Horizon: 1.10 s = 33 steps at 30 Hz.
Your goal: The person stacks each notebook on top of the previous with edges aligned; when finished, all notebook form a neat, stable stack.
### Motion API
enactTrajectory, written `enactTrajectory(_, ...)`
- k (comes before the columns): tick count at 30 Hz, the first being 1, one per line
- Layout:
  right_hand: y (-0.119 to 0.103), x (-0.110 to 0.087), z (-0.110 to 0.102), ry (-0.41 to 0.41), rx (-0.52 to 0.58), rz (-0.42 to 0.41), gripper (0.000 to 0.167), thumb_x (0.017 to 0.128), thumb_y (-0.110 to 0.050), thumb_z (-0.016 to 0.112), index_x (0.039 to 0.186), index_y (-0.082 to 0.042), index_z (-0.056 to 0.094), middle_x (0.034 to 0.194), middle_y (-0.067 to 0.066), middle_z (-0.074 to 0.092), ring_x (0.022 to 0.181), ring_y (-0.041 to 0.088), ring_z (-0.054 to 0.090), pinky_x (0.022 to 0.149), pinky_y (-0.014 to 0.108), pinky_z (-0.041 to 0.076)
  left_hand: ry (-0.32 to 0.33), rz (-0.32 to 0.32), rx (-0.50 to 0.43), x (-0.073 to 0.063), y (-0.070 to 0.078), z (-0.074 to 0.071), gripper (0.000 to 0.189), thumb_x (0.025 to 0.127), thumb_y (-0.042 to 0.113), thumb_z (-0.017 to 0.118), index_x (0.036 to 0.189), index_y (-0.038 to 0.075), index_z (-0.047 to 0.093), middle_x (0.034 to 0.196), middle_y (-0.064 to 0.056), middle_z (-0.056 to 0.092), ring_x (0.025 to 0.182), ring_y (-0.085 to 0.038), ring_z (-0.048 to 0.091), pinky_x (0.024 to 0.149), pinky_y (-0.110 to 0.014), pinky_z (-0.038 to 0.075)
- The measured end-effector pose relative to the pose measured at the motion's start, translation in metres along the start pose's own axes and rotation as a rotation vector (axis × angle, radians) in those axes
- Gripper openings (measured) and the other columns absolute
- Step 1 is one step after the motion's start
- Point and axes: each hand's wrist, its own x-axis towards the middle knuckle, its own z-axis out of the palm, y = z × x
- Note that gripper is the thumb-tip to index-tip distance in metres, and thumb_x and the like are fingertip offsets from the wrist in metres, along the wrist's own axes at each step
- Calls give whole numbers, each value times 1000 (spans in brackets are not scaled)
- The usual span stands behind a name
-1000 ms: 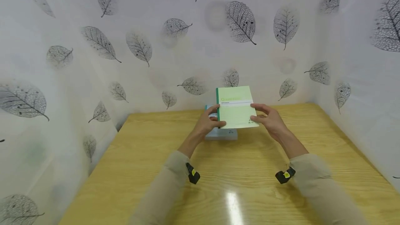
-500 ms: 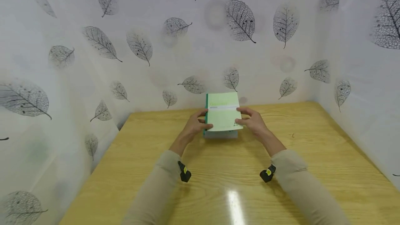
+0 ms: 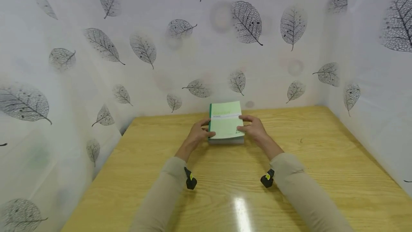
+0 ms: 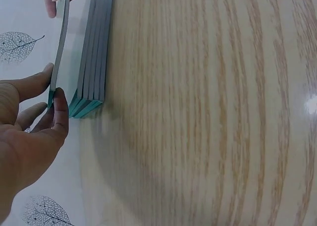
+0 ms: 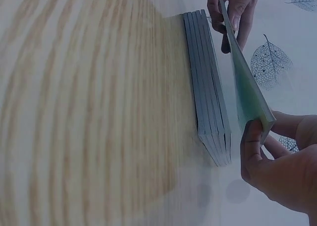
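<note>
A light green notebook (image 3: 226,124) with a dark green spine lies flat in both hands, just above a neat stack of notebooks (image 3: 226,141). My left hand (image 3: 197,134) pinches its spine edge between thumb and fingers; my right hand (image 3: 255,130) pinches the opposite edge. In the left wrist view a narrow gap shows between the held notebook (image 4: 60,42) and the stack (image 4: 96,52), whose spines are green too. From the right wrist view, the held notebook (image 5: 247,82) is slightly bent and apart from the stack (image 5: 205,77). The head view hides most of the stack beneath it.
The stack stands on a wooden table (image 3: 154,153) near its back edge. A whitish curtain (image 3: 199,63) printed with leaf skeletons hangs behind the table and at both sides. Black wrist cameras (image 3: 190,181) sit at the sleeve cuffs.
Both hands have brought the green notebook left and down, from a tilted position right of the stack to right over it. The blue cover beneath is now hidden.
</note>
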Motion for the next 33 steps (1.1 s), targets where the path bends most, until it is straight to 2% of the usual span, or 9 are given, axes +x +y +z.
enactTrajectory(10,3,1,3,25,-39,17,56,96,-3,72,149,-1,52,153,25,43,122,38,57,99,38,52,16,-24,34,7,-4,2,71,91,2,78,155,8,48,152,-16,51,121,-32,62,93,-38,58)
enactTrajectory(15,4,2,6,4,-44,9,57,97,-2,71,150,3,49,154,27,41,136,44,48,108,46,49,24,-34,56,10,-5,2,67,90,1,78,152,7,52,150,-16,52,120,-31,61,95,-38,57)
enactTrajectory(18,5,2,6,10,-61,12,57,97,-2,70,150,3,49,153,27,42,139,45,45,110,49,48,23,-24,74,12,-6,3,65,90,1,78,150,6,54,148,-17,53,117,-31,61,93,-36,57)
enactTrajectory(24,6,3,8,29,-71,12,57,96,0,71,149,4,50,150,27,45,128,39,52,97,36,53,31,-12,95,11,-6,5,66,89,1,78,150,5,54,148,-16,54,112,-28,62,85,-33,58)
enactTrajectory(28,7,3,9,21,-70,21,58,96,2,70,150,5,49,148,28,45,122,36,57,87,27,55,36,-22,101,10,-4,6,67,88,-1,79,150,5,54,150,-15,54,113,-28,63,87,-34,58)
enactTrajectory(33,6,3,11,22,-92,14,58,96,3,69,150,7,48,148,29,45,121,39,59,78,24,56,39,-30,113,10,-3,6,70,88,-2,78,152,4,51,151,-15,53,114,-28,62,89,-35,57)
